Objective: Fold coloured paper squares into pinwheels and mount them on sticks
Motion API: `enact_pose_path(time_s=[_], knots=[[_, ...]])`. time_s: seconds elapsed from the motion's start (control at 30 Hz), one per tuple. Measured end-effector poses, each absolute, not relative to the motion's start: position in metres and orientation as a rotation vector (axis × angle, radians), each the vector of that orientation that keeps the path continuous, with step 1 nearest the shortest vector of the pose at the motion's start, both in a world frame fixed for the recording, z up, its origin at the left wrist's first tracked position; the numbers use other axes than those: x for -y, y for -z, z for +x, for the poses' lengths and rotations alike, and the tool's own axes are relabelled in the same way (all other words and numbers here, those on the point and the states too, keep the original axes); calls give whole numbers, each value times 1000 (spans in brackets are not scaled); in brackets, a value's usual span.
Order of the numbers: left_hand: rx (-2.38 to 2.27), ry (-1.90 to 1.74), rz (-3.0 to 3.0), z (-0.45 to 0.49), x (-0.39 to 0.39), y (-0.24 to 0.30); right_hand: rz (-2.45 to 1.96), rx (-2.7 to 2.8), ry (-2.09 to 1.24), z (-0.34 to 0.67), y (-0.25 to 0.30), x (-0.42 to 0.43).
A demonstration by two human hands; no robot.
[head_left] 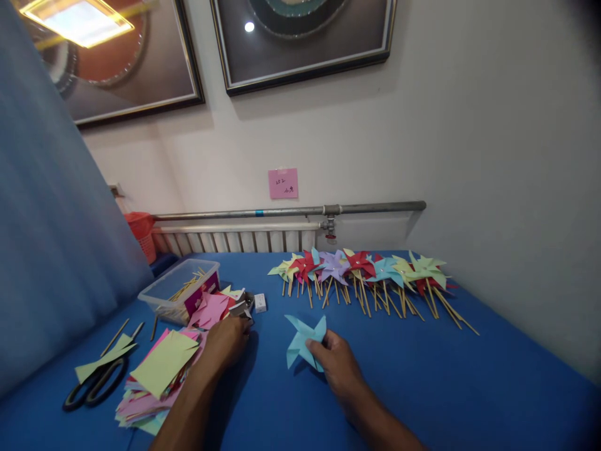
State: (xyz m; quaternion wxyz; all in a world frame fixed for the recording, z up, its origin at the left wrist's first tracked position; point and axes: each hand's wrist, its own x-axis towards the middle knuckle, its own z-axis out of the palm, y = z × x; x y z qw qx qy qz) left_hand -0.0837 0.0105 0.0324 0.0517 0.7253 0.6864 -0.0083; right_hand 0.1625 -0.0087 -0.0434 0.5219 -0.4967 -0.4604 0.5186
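Note:
A light-blue paper pinwheel (pixel 300 343) with folded blades is pinched in my right hand (pixel 337 362), the thumb pressed near its centre. It has no visible stick. My left hand (pixel 230 339) reaches to a small dark box (pixel 244 303) beside the paper pile; its fingertips are mostly hidden, so what they grip cannot be made out. Just right of that box lies a small white box (pixel 260 303). Pink paper pieces (pixel 209 310) lie behind the left hand, and a stack of coloured paper sheets (pixel 164 363) sits left of the forearm.
Finished pinwheels on sticks (pixel 361 269) lie in a row along the back right. A clear plastic bin (pixel 164 288) holds thin wooden sticks. Black-handled scissors (pixel 98 385) rest at left, partly under green paper. A blue curtain (pixel 56 219) hangs at left; a radiator (pixel 235 239) stands behind.

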Motion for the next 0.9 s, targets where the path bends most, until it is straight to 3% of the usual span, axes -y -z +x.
enact_pose_path(time_s=[0.63,0.9], knots=[[-2126,2,2267,-66,-16,-19,-1160,1100,-1252,164,41,7],[-2198,-300,2222,-88,-17,-28,-1175,1088,-1237,164,51,3]])
